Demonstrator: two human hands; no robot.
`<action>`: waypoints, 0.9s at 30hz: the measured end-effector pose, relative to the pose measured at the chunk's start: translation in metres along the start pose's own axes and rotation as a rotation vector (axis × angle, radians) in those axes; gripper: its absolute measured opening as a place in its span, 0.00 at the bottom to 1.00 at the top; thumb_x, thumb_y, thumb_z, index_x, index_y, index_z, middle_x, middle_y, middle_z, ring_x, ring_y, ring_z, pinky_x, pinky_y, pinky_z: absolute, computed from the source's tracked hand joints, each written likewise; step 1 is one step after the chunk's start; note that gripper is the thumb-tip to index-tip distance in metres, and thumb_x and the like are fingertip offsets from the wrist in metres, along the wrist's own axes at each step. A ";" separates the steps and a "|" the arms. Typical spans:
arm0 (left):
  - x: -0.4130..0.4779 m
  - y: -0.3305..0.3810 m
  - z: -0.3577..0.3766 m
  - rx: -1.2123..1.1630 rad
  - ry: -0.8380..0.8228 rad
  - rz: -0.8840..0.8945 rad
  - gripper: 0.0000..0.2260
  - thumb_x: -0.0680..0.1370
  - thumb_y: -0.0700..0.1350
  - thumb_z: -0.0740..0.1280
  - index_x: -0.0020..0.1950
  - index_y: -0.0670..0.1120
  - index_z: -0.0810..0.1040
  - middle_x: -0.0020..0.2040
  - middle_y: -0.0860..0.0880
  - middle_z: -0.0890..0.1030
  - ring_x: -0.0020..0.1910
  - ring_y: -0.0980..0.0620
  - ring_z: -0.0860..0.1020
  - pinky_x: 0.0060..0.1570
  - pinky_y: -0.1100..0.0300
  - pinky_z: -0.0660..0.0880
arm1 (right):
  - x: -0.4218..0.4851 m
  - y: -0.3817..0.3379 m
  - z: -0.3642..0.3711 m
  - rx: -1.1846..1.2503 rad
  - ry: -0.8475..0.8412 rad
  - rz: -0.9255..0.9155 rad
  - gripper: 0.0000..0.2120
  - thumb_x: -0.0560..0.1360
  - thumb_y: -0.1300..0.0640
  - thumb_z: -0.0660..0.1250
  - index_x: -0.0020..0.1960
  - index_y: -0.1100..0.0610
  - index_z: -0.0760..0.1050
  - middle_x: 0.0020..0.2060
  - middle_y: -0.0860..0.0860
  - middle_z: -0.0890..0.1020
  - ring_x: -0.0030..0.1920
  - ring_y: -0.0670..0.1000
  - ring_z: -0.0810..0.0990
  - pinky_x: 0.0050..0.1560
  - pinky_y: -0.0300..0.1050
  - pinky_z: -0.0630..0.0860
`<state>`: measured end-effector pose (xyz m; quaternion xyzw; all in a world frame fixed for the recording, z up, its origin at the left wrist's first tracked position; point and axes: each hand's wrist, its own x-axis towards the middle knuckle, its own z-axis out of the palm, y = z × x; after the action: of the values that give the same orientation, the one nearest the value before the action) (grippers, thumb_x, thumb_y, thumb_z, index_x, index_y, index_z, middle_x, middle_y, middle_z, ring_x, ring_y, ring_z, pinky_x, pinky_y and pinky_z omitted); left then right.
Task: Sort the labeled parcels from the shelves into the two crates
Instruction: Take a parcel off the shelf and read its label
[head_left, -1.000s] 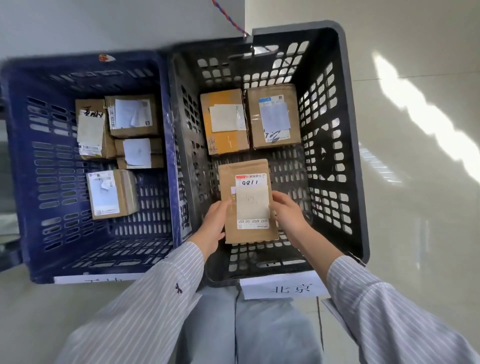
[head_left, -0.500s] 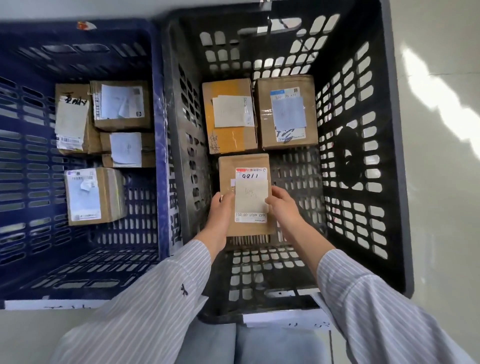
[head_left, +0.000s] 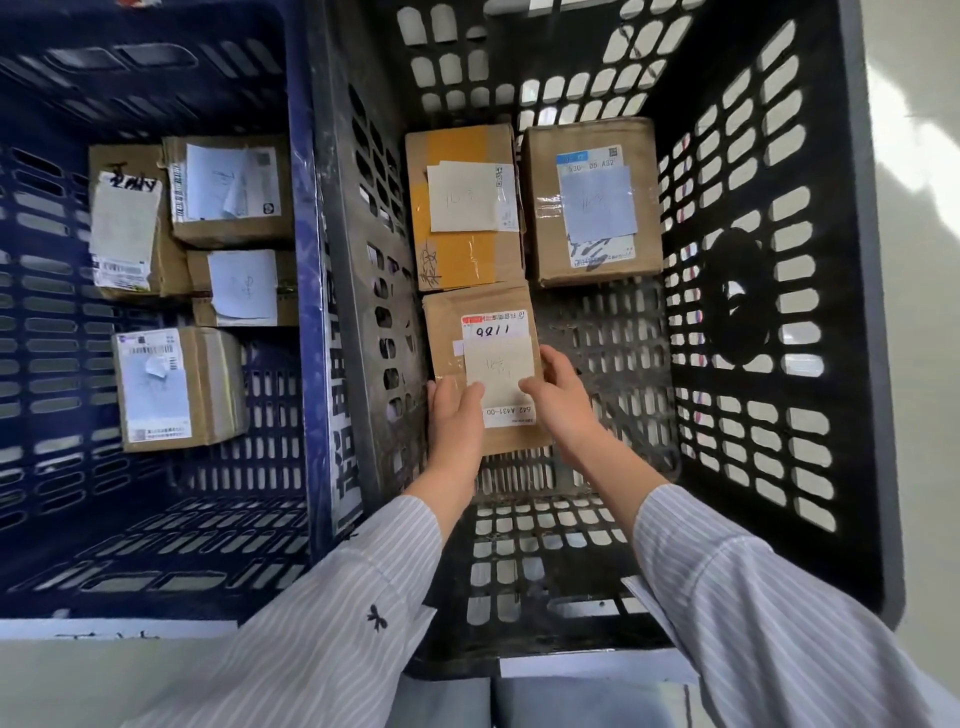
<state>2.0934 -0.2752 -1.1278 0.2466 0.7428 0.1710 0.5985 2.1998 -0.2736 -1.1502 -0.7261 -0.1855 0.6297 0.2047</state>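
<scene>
A brown labelled parcel (head_left: 493, 332) is low inside the black crate (head_left: 779, 291), just below a yellow-taped box (head_left: 462, 208). My left hand (head_left: 454, 415) grips its near left edge and my right hand (head_left: 558, 389) grips its near right edge, thumbs on the label. Another brown box (head_left: 592, 202) lies at the crate's far right. The blue crate (head_left: 301, 260) on the left holds several labelled boxes, the nearest one (head_left: 176, 387) lying apart from the others.
The two crates stand side by side, sharing a wall. White paper name tags hang on their near rims (head_left: 597, 667). Pale glossy floor (head_left: 924, 260) lies to the right. My striped sleeves and trousers fill the bottom of the view.
The parcel has gone down and away into the black crate, close behind the yellow-taped box. The view has dropped nearer to both crates.
</scene>
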 end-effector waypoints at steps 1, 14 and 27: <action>-0.005 -0.001 0.000 0.063 -0.023 0.058 0.12 0.81 0.42 0.57 0.64 0.47 0.68 0.65 0.61 0.61 0.63 0.62 0.62 0.62 0.67 0.60 | -0.003 0.001 0.002 -0.144 0.042 -0.071 0.29 0.78 0.64 0.58 0.77 0.57 0.53 0.75 0.54 0.59 0.72 0.52 0.61 0.70 0.46 0.60; 0.021 -0.018 -0.003 1.252 -0.141 0.285 0.36 0.81 0.50 0.57 0.75 0.46 0.33 0.74 0.49 0.28 0.74 0.50 0.31 0.74 0.53 0.38 | 0.010 0.013 -0.008 -1.552 -0.143 -0.479 0.32 0.81 0.40 0.42 0.69 0.54 0.23 0.69 0.50 0.24 0.69 0.50 0.24 0.73 0.55 0.33; 0.018 0.002 0.002 1.289 -0.162 0.234 0.33 0.81 0.50 0.55 0.77 0.43 0.37 0.76 0.44 0.32 0.75 0.47 0.34 0.74 0.53 0.39 | -0.008 -0.008 0.003 -1.523 -0.127 -0.394 0.30 0.83 0.49 0.45 0.77 0.56 0.33 0.74 0.52 0.31 0.75 0.53 0.31 0.73 0.55 0.35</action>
<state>2.0929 -0.2637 -1.1420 0.6467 0.6175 -0.2629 0.3624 2.1959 -0.2710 -1.1392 -0.5827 -0.7024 0.3219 -0.2520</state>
